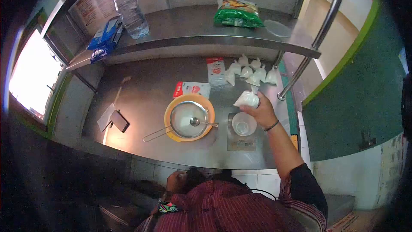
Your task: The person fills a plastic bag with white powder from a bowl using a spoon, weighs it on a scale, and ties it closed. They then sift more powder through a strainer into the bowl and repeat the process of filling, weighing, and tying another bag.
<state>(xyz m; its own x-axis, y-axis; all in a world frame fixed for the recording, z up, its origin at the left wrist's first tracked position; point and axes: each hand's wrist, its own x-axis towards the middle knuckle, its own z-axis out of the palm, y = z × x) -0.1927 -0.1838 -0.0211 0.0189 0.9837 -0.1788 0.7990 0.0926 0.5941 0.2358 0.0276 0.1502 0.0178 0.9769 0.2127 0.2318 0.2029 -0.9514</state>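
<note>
My right hand (262,111) is closed around a small knotted plastic bag of white powder (247,99), held above the back edge of a clear plastic cup (243,124). That cup stands on a flat metallic scale (241,144). Low in the picture, close to my body, my left hand (175,182) is partly hidden and its fingers cannot be made out. A yellow-orange bowl (170,133) carries a wire sieve (185,131) with a metal spoon (195,121) lying in it. Several similar powder bags (254,78) are grouped behind my right hand.
Two red and white packets (216,71) (193,89) lie behind the bowl. A dark phone-like device (119,121) is at the left. Overhead, a steel shelf (184,40) holds a plastic bottle (128,13), blue packets (105,36), a green bag (238,13) and a round lid (277,29).
</note>
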